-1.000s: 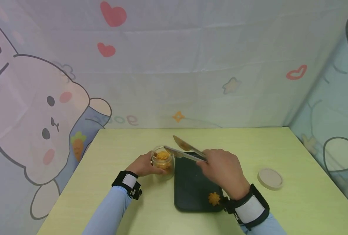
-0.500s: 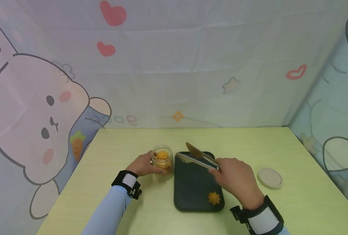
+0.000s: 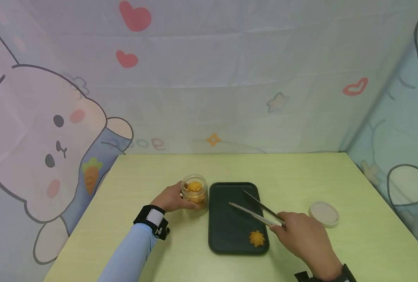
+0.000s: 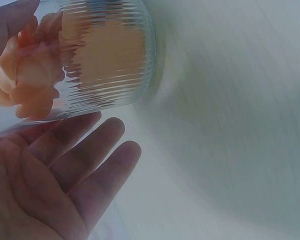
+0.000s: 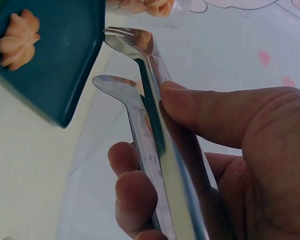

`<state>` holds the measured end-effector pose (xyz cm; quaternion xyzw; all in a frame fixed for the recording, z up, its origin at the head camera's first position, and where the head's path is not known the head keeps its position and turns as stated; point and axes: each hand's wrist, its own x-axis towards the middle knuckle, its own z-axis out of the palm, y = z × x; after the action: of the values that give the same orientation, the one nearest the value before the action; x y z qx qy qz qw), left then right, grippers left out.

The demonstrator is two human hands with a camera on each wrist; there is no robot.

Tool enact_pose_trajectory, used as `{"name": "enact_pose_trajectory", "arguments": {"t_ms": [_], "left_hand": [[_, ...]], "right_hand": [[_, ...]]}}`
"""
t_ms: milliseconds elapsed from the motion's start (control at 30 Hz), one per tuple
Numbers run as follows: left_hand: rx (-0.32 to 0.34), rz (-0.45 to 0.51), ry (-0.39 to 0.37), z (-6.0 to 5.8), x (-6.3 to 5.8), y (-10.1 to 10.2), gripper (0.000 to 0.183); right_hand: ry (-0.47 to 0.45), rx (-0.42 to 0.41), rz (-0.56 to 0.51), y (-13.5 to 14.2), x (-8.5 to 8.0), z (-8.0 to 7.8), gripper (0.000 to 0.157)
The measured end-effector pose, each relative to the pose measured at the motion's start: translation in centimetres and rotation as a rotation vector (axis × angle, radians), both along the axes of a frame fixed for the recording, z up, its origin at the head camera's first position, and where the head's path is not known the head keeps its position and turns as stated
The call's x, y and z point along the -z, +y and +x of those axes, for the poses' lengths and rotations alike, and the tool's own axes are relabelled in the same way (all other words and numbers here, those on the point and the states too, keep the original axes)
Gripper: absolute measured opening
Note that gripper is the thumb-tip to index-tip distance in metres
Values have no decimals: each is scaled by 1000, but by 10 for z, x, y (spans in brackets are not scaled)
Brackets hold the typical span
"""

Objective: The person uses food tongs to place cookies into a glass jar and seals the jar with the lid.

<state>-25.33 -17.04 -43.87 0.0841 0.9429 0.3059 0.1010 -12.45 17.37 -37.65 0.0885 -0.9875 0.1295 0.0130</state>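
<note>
My left hand [image 3: 171, 197] grips the side of a clear glass jar [image 3: 202, 204], which stands uncapped on the table beside the tray. Inside the jar are several golden piped cookies [image 3: 195, 187]. In the left wrist view the ribbed jar [image 4: 107, 60] lies between thumb and fingers, part of it cut off by the frame. Metal tongs [image 3: 253, 214] are held in my right hand [image 3: 306, 239], their arms apart over the tray with nothing between them. The right wrist view shows one fork-like tip and one spoon-like tip. One flower-shaped cookie [image 3: 257, 238] lies at the tray's near right corner.
The dark green rectangular tray [image 3: 226, 235] lies in the middle of the pale yellow table [image 3: 152, 168]. A round whitish lid [image 3: 324, 213] rests to the right, just beyond my right hand. Behind the table hangs a printed cloth [image 3: 209, 78].
My right hand and the tongs have moved from the jar's mouth toward the right and nearer to me, over the tray. My left hand and the jar have stayed in place.
</note>
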Motion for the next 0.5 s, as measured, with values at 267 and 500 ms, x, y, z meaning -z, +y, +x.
{"name": "enact_pose_trajectory", "arguments": {"t_ms": [267,500], "left_hand": [[0,9,-4,1,0,0,95],[-7,12,-9,1,0,0,96]], "right_hand": [[-129,47,13,18,14,15,21],[-185,37,31,30,19,22,23]]}}
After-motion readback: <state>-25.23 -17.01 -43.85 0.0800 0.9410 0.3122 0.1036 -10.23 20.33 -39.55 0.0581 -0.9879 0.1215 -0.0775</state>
